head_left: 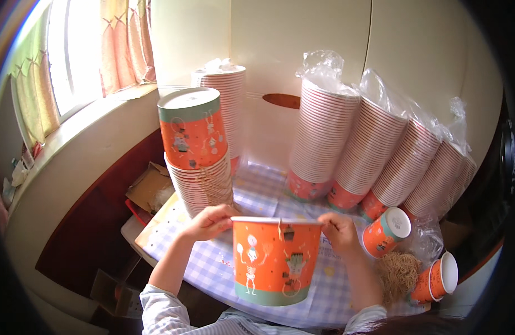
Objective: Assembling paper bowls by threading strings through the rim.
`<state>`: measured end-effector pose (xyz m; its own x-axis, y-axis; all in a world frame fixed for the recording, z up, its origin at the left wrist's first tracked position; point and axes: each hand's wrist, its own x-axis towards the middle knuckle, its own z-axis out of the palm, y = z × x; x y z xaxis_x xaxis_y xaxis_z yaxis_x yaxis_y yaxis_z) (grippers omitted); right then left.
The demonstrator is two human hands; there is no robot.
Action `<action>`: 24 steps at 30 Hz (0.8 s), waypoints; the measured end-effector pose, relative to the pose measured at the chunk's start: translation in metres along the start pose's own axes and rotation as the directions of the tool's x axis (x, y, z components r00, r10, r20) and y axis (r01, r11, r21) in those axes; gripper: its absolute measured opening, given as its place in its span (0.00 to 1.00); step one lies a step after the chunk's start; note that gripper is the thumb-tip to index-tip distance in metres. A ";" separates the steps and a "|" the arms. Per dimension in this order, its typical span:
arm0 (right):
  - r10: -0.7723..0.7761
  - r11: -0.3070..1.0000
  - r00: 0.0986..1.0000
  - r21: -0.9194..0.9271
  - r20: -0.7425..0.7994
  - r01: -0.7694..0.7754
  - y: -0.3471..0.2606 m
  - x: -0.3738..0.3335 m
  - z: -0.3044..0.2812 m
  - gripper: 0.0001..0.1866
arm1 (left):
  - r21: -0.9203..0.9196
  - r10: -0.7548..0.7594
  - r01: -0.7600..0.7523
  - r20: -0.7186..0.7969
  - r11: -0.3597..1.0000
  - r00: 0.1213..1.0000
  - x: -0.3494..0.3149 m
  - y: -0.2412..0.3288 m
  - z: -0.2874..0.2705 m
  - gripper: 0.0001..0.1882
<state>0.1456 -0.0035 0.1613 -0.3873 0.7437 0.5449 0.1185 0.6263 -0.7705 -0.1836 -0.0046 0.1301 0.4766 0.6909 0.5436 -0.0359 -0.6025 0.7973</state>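
Observation:
An orange paper bucket (274, 262) with a green band at its base and a printed skeleton figure hangs upright between my hands above the table. My left hand (211, 221) pinches its white rim on the left side. On the opposite side, my right hand (340, 230) has its fingers closed at the rim. A thin pale cord end (280, 228) shows at the front of the rim. Left of the bucket stands a stack of nested paper buckets (196, 184), with another bucket (191, 131) upside down on top and cords hanging down its side.
Tall plastic-wrapped stacks of buckets (324, 128) line the table's far right. A bundle of tan cords (399, 273) lies at right, between a tipped bucket (383, 234) and some nested ones (433, 279). A checked cloth (207, 265) covers the table. Cardboard boxes (151, 187) sit at left.

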 end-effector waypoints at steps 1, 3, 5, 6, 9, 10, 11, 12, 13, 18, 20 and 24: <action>0.018 0.999 0.999 0.036 0.026 -0.019 -0.011 0.018 0.005 0.10 | -0.012 -0.046 0.045 -0.154 0.999 0.987 -0.009 0.009 -0.007 0.05; 0.116 0.930 0.993 0.351 0.005 -0.110 -0.038 0.062 0.026 0.12 | -0.119 0.028 -0.074 -0.347 0.990 0.937 -0.011 0.021 -0.028 0.06; -0.035 0.951 0.999 0.307 -0.007 0.035 -0.052 0.100 0.025 0.16 | -0.197 -0.134 0.026 -0.553 0.980 0.823 0.010 0.048 -0.057 0.09; -0.087 0.959 0.996 0.269 -0.002 0.085 -0.059 0.120 0.028 0.16 | -0.065 -0.011 -0.035 -0.605 0.997 0.796 0.024 0.065 -0.069 0.12; -0.236 0.953 0.972 0.195 0.006 0.230 -0.084 0.173 0.041 0.18 | -0.092 0.022 -0.094 -0.591 0.991 0.807 0.029 0.080 -0.142 0.11; -0.235 0.954 0.972 0.191 0.005 0.230 -0.087 0.189 0.042 0.18 | -0.106 -0.010 -0.080 -0.660 0.991 0.752 0.044 0.090 -0.143 0.10; -0.220 0.969 0.974 0.129 0.057 0.211 -0.091 0.203 0.044 0.20 | -0.116 -0.040 -0.064 -0.725 0.991 0.687 0.057 0.105 -0.142 0.10; -0.198 0.979 0.974 0.062 0.108 0.192 -0.093 0.216 0.047 0.22 | -0.132 -0.073 -0.051 -0.783 0.990 0.618 0.069 0.111 -0.148 0.11; -0.206 0.978 0.972 0.066 0.108 0.200 -0.097 0.226 0.050 0.22 | -0.135 -0.094 -0.021 -0.785 0.991 0.613 0.071 0.103 -0.174 0.07; -0.348 0.752 0.935 -0.575 0.071 0.323 -0.080 0.254 0.090 0.35 | -0.161 -0.281 0.240 -0.705 0.957 0.651 0.072 0.075 -0.207 0.11; -0.302 0.747 0.951 -0.603 0.068 0.281 -0.070 0.259 0.103 0.37 | -0.162 -0.312 0.286 -0.719 0.944 0.621 0.067 0.059 -0.211 0.13; -0.228 0.786 0.967 -0.565 0.115 0.252 -0.051 0.259 0.107 0.36 | 0.023 -0.309 0.506 -0.767 0.862 0.562 0.061 0.059 -0.178 0.11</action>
<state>-0.0584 0.1316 0.3065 -0.5065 0.5493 0.6646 0.5115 0.8120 -0.2812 -0.3128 0.0730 0.2567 -0.3950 0.8811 0.2600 0.2302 -0.1790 0.9565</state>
